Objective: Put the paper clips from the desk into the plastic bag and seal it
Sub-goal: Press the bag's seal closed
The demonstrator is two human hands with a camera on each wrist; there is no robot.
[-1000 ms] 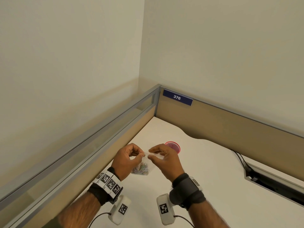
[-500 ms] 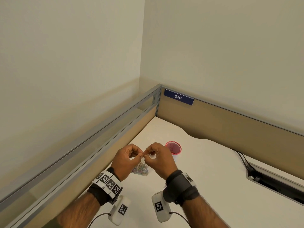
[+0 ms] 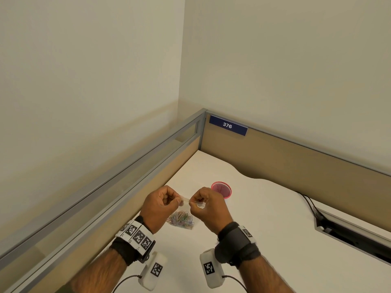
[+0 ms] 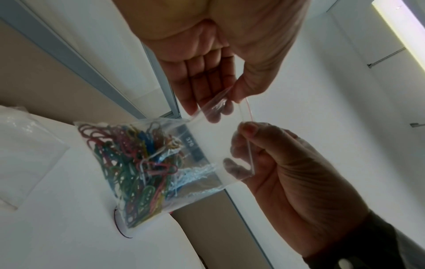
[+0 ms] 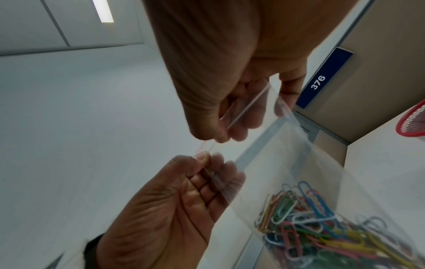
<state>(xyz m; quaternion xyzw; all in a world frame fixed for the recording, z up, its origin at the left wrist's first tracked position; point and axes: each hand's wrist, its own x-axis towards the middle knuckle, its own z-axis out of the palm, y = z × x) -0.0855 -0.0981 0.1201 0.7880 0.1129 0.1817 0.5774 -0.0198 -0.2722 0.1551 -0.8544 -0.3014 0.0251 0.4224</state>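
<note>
A small clear zip bag point(image 3: 184, 210) hangs above the white desk point(image 3: 275, 240), with several coloured paper clips point(image 3: 181, 220) heaped in its bottom. My left hand point(image 3: 179, 201) pinches the bag's top strip at its left end, thumb against curled fingers. Close beside it, my right hand point(image 3: 192, 204) pinches the same strip. The left wrist view shows the bag point(image 4: 207, 145), the clips point(image 4: 133, 163), my left hand point(image 4: 230, 102) and my right hand point(image 4: 246, 131). In the right wrist view my right hand point(image 5: 225, 134) and left hand point(image 5: 204, 160) grip the bag point(image 5: 299, 163) above the clips point(image 5: 322, 233).
A pink mesh cup point(image 3: 221, 189) stands on the desk just behind my right hand. Tan partition walls point(image 3: 296, 161) close the desk's left and back sides. A cable slot with black cables point(image 3: 349, 235) is cut into the desk at the right.
My right hand has slid left along the bag's top strip until it sits close to my left hand. The left hand has stayed in place.
</note>
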